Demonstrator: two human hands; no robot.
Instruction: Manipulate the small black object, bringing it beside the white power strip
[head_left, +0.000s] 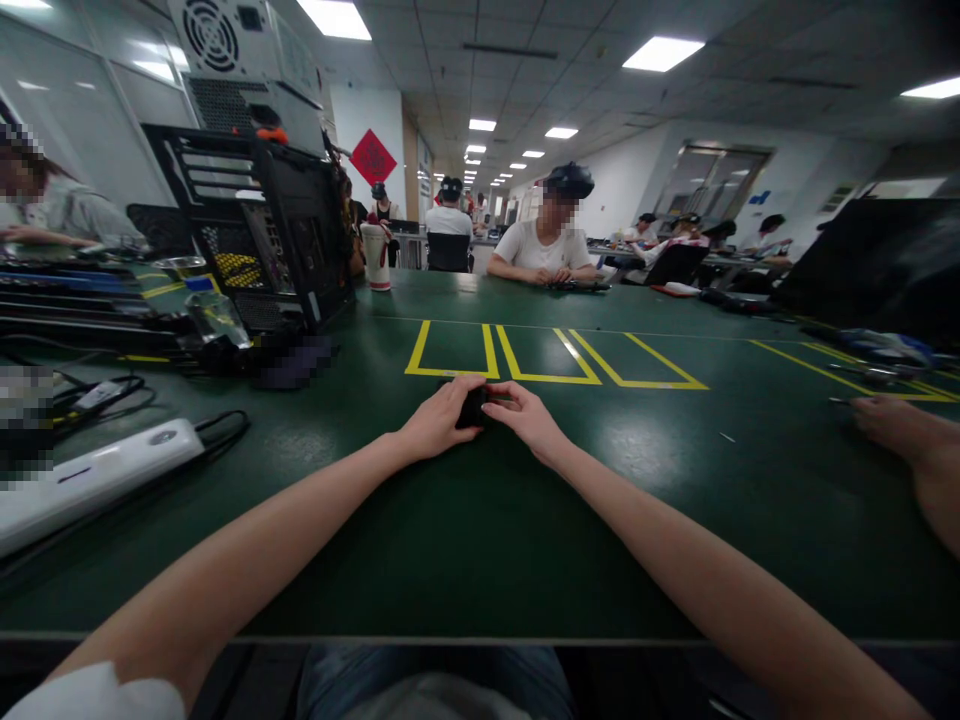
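The small black object [472,406] is between the two hands, just on the near side of the left yellow tape outline [451,372] on the green tabletop [450,540]; the fingers cover much of it, so which way it points and how its long axis lies cannot be told, nor whether it touches the tabletop.

Well to the left of that outline and beyond it, a white cup [377,258] with red markings stands upright; its contents are hidden; farther left, a clear plastic container [219,318] lies near the black open-framed computer case [289,220], and what it holds is too blurred to tell.

The object looks dark and plain, its details lost in shadow; the left hand [441,418] has its grip closed around it, thumb at the near side and fingers at the far side; the right hand [525,420] rests bent fingers at its right edge, though whether that grip is clenched on it cannot be told; well to the right of the outline, a co-worker's hand [896,420] holds a small slim item [840,401].
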